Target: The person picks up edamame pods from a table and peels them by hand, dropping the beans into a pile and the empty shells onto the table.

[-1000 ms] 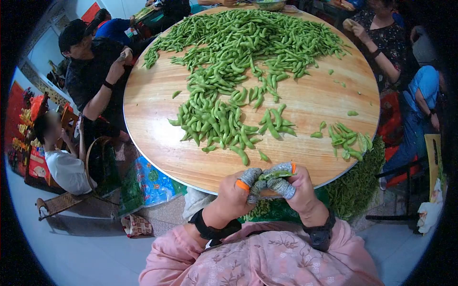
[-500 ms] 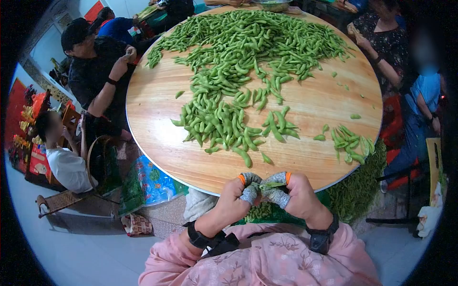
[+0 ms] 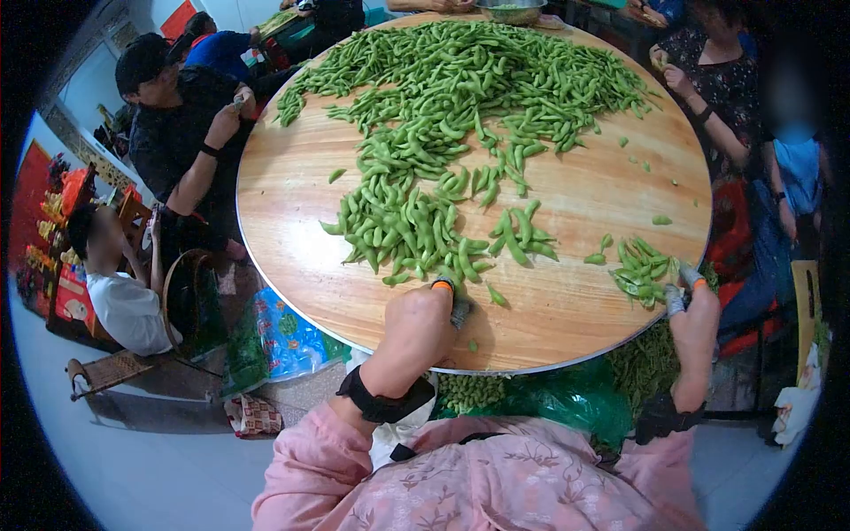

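At the near edge of the main heap of edamame pods [image 3: 381,230], my left hand [image 3: 421,320] is curled with its fingers closed on an edamame pod [image 3: 452,273], partly hidden by the fingertips. Grey finger covers with orange bands are on both hands. My right hand [image 3: 693,305] reaches to the small pile of pods [image 3: 639,268] near the table's right edge. Its covered fingertips are apart at the pile, and nothing is plainly held between them. One small green piece [image 3: 474,346] lies on the wood near my left hand.
The round wooden table [image 3: 292,239] carries the large heap toward its far side. A metal bowl [image 3: 512,11] stands at the back. Below the near edge are a green plastic bag [image 3: 567,394] and shelled beans [image 3: 469,393]. Several people sit around the table.
My hands were together at the near edge with a green pod between them. They have parted: the left moved forward to the heap, the right swung out to the small pile.
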Available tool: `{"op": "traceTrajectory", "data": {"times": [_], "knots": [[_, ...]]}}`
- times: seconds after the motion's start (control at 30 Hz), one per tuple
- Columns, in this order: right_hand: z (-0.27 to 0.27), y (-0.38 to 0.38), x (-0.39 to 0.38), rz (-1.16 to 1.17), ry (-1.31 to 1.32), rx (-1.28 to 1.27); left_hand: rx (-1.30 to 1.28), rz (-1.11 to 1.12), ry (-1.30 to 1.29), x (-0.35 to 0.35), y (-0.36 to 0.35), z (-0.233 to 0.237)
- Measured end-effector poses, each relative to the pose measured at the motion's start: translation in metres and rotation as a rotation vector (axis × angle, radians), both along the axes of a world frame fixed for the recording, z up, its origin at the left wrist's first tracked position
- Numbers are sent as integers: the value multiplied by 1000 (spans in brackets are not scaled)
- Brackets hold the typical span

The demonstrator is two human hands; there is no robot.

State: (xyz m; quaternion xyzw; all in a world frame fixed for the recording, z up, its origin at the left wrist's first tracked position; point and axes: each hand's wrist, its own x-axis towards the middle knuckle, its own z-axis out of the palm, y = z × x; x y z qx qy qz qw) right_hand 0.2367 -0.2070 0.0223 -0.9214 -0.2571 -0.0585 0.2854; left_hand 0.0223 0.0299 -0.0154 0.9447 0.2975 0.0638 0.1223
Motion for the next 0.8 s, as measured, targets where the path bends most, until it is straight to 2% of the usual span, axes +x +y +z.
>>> {"op": "traceTrajectory", "data": {"times": [0.07, 0.13, 0.2, 0.27, 0.33, 0.37, 0.43, 0.5, 0.53, 0.6, 0.63, 0.7, 0.73, 0.77, 0.8], "knots": [[-3, -8, 4, -22, -55, -19, 38, -2, 21, 0, 1, 0], [-7, -7, 4, 28, -98, 253, 14, 13, 20, -6, 2, 6], [-20, 15, -26, 346, 405, 464, -34, 1, -54, -11, -9, 19], [-20, 41, -61, 543, 839, 523, -85, -7, -133, -15, -20, 22], [-25, 63, -82, 567, 1492, 687, -106, -135, -273, -16, -30, 21], [-29, 72, -87, 567, 1492, 690, -135, -160, -298, -17, -35, 25], [-33, 86, -92, 646, 1821, 813, -159, -235, -345, -21, -39, 18], [-35, 89, -92, 659, 1832, 815, -205, -376, -367, -27, -36, 15], [-36, 89, -93, 663, 1840, 825, -205, -369, -368, -28, -36, 17], [-35, 90, -96, 676, 1816, 840, -654, -241, -318, -26, -39, 25], [-35, 89, -97, 684, 1790, 862, -662, -241, -320, -25, -41, 19], [-34, 88, -100, 674, 1716, 853, -963, -242, -514, -22, -42, 5], [-34, 89, -101, 674, 1646, 845, -967, -244, -515, -21, -42, 4], [-29, 89, -102, 672, 1646, 842, -884, -276, -495, -21, -41, 4], [-22, 88, -104, 641, 1531, 800, -800, -308, -475, -21, -39, 4]]}}
